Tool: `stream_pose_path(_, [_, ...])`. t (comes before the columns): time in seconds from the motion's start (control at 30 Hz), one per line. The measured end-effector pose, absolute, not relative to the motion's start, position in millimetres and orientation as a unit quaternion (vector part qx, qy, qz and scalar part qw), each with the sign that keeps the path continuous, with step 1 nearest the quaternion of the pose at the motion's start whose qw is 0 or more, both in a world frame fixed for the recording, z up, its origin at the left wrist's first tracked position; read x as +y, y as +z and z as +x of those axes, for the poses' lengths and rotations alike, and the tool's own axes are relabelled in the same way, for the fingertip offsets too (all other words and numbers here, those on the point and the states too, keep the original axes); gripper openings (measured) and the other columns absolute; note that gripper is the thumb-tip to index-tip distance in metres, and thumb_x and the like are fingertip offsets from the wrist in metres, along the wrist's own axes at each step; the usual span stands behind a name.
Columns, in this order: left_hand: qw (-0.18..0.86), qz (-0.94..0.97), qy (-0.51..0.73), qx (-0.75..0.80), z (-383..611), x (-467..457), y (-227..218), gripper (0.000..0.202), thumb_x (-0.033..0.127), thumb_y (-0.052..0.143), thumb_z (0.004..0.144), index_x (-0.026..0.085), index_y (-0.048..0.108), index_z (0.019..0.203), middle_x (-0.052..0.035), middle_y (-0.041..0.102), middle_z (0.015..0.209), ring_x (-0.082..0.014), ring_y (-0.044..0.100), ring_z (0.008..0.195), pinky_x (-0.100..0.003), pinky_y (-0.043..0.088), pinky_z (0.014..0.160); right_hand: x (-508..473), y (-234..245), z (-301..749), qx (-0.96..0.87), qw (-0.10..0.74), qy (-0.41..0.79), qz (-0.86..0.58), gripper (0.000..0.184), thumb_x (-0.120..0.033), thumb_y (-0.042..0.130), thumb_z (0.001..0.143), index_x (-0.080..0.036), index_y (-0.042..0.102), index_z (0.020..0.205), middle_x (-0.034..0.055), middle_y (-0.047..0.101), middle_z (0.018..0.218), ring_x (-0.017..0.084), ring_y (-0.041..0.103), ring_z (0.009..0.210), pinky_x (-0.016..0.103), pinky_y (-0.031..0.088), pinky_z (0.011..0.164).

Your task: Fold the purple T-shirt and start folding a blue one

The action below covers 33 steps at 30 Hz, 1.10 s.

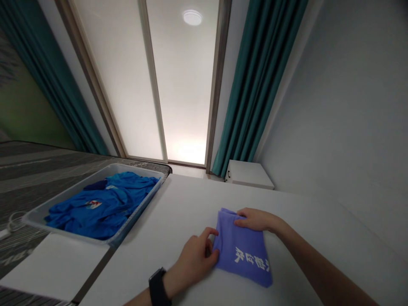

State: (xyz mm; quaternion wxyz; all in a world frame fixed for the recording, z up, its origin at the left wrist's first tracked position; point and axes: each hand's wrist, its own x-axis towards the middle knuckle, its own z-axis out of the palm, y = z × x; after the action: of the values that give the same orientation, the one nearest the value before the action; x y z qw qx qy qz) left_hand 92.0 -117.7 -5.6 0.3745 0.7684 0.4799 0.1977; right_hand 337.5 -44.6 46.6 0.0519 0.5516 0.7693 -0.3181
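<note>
A folded purple garment (240, 246) with white printed characters lies flat on the white table. My left hand (199, 253), with a dark watch on its wrist, touches the garment's left edge. Its index finger and thumb are apart there, and the other fingers curl inward, partly hidden. At the far edge, my right hand (255, 219) is closed on the cloth, with the thumb on top and the other fingers along the fold.
To the left, a translucent plastic bin (68, 189) holds crumpled blue clothes (105, 204). A white cabinet (250, 173) stands beyond the white table (178, 204), near the wall at right. A white cable (14, 221) lies on the dark striped fabric at far left.
</note>
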Motion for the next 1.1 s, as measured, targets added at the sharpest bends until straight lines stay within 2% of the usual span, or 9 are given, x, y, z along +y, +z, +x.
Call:
stream_pose_path(0.07, [0.373, 0.769, 0.194, 0.481, 92.6, -116.6, -6.9, 0.039, 0.018, 0.054, 0.078, 0.022, 0.052, 0.117, 0.0065, 0.062, 0.064, -0.0152, 0.055, 0.06, -0.023, 0.037, 0.058, -48.5, 47.5, 333.5, 0.786, 0.056, -0.247, 0.564, 0.042, -0.046, 0.049, 0.088, -0.013, 0.07, 0.105, 0.0142, 0.071, 0.111, 0.027, 0.065, 0.099, 0.034, 0.047, 0.084])
stream_pose_path(0.17, [0.375, 0.772, 0.187, 0.478, 92.7, -114.9, -9.6, 0.041, 0.019, 0.054, 0.078, 0.022, 0.049, 0.118, 0.0064, 0.063, 0.065, -0.0163, 0.056, 0.063, -0.024, 0.037, 0.06, -57.1, 48.0, 323.7, 0.787, 0.07, -0.15, 0.594, 0.044, -0.048, 0.045, 0.092, -0.014, 0.069, 0.106, 0.0169, 0.071, 0.108, 0.03, 0.066, 0.098, 0.037, 0.047, 0.081])
stream_pose_path(0.3, [0.376, 0.774, 0.167, 0.481, 93.1, -118.4, -8.4, 0.045, 0.019, 0.055, 0.077, 0.022, 0.046, 0.121, 0.0056, 0.065, 0.067, -0.0184, 0.058, 0.069, -0.027, 0.039, 0.068, -69.5, 45.1, 304.3, 0.802, 0.066, -0.081, 0.588, 0.039, -0.04, 0.038, 0.098, -0.015, 0.066, 0.107, 0.0166, 0.071, 0.106, 0.029, 0.066, 0.098, 0.037, 0.045, 0.083])
stream_pose_path(0.47, [0.423, 0.752, 0.138, 0.486, 92.0, -128.8, -0.5, 0.049, 0.017, 0.057, 0.077, 0.021, 0.045, 0.125, 0.0051, 0.066, 0.07, -0.018, 0.058, 0.077, -0.027, 0.039, 0.074, -75.6, 32.9, 292.2, 0.816, 0.035, -0.101, 0.567, 0.038, -0.034, 0.03, 0.102, -0.014, 0.061, 0.114, 0.0133, 0.071, 0.107, 0.027, 0.066, 0.1, 0.033, 0.045, 0.083])
stream_pose_path(0.7, [0.508, 0.712, 0.159, 0.457, 87.2, -123.4, -11.8, 0.054, 0.02, 0.059, 0.079, 0.022, 0.039, 0.129, 0.0077, 0.06, 0.069, -0.0129, 0.053, 0.065, -0.023, 0.039, 0.067, -64.4, 19.3, 313.0, 0.817, -0.009, -0.152, 0.556, 0.033, -0.033, 0.026, 0.104, -0.02, 0.056, 0.097, 0.0084, 0.071, 0.092, 0.022, 0.068, 0.083, 0.028, 0.042, 0.07])
stream_pose_path(0.87, [0.474, 0.74, 0.153, 0.452, 88.7, -118.5, -20.0, 0.054, 0.018, 0.059, 0.076, 0.023, 0.04, 0.126, 0.0071, 0.059, 0.069, -0.0132, 0.052, 0.065, -0.023, 0.039, 0.065, -53.9, 17.1, 314.4, 0.817, 0.009, -0.147, 0.558, 0.033, -0.033, 0.025, 0.105, -0.021, 0.053, 0.092, 0.0073, 0.071, 0.088, 0.021, 0.068, 0.08, 0.028, 0.04, 0.068])
stream_pose_path(1.1, [0.396, 0.788, 0.137, 0.452, 90.1, -114.1, -24.6, 0.05, 0.014, 0.055, 0.079, 0.022, 0.039, 0.126, 0.0052, 0.063, 0.069, -0.0154, 0.056, 0.064, -0.027, 0.043, 0.067, -50.9, 9.5, 301.5, 0.801, 0.048, -0.11, 0.587, 0.025, -0.024, 0.031, 0.103, -0.02, 0.055, 0.099, 0.0083, 0.073, 0.092, 0.023, 0.07, 0.083, 0.028, 0.04, 0.064])
